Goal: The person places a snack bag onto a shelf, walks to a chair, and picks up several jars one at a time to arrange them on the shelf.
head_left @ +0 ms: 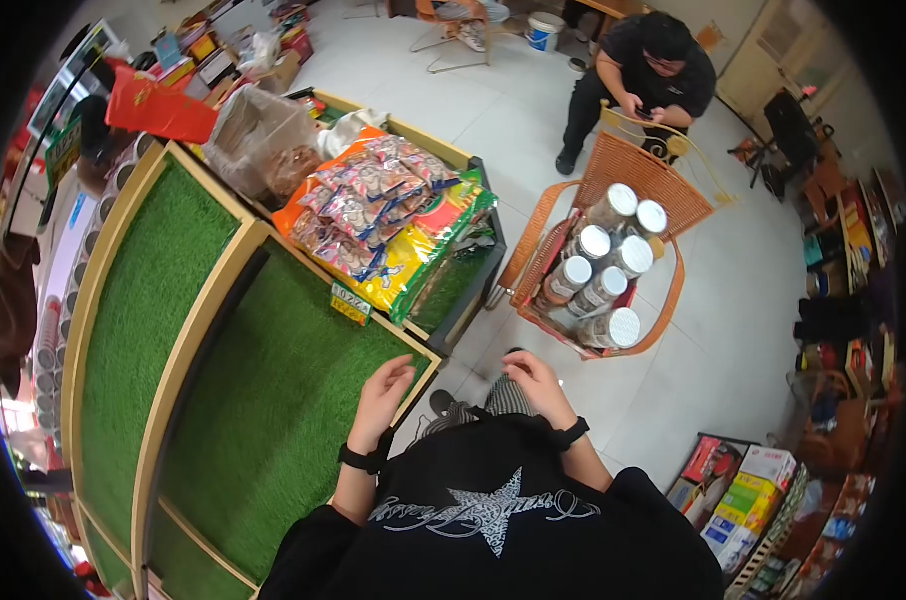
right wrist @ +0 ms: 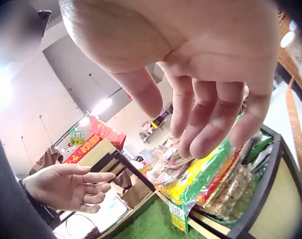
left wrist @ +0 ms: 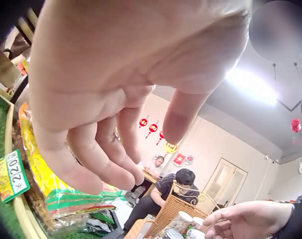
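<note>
A pale tiled floor [head_left: 693,385] runs through the cluttered room, with a wicker basket [head_left: 615,160] standing on it, lid raised. On the near side of the basket, apart from it, are the left hand [head_left: 384,390] and right hand [head_left: 539,385]; their fingers bend loosely, each thumb well clear of the fingertips, and both are bare of any object. Inside the basket stand jars [head_left: 595,290] with white lids, packed close; their brownish contents are too small to tell. Left of the basket, a display stand [head_left: 283,370] lined with green turf has a far compartment holding a yellow-and-green bag [head_left: 398,280], small packets [head_left: 383,195] heaped on it, and a clear plastic bag [head_left: 248,135] with something brown inside. Beyond the basket, a seated person [head_left: 663,80] holds a phone.
</note>
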Motion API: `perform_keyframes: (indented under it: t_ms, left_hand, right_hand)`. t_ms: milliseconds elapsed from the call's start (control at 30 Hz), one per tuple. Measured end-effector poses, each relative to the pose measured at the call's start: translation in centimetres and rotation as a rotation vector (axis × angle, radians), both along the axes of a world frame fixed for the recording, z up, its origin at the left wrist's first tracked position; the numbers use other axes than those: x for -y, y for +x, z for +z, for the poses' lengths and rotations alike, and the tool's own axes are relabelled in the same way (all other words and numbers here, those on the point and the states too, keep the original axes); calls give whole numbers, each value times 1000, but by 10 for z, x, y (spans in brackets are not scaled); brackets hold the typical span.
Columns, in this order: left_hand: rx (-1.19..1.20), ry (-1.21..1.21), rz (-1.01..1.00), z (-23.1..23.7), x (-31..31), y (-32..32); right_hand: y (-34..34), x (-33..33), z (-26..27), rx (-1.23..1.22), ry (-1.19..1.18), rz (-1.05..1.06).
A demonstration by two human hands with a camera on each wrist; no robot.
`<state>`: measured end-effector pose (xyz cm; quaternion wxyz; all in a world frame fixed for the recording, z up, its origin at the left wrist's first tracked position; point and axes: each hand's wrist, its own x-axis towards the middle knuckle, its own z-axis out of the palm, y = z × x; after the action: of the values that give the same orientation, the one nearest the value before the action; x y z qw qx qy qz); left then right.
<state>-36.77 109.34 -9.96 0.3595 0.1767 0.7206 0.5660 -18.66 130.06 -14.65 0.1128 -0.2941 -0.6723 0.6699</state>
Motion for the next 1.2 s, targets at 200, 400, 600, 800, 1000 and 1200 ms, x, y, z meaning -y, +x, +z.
perform_keyframes:
  t_ms: [200,400,600,800,1000,1200]
  left_hand:
    - [25,41,-110,-3,-43,14]
    - [8,3,-209,-5,-105,46]
    - [-31,17,-337,-21,-191,97]
    - [-19,-21,-500,-40,-256,150]
    - [45,-65,-587,-70,-276,174]
    - [276,-218,-683,-122,-307,167]
  right_hand:
    - [40,-31,4,5,0,-183]
    - [79,-68,18,17,81,-230]
    - [146,-133,22,53,123,-289]
    - [211,-181,7,137,101,-425]
    - [225,-197,-45,247,32,-364]
    - [189,-203,-88,496,83,-336]
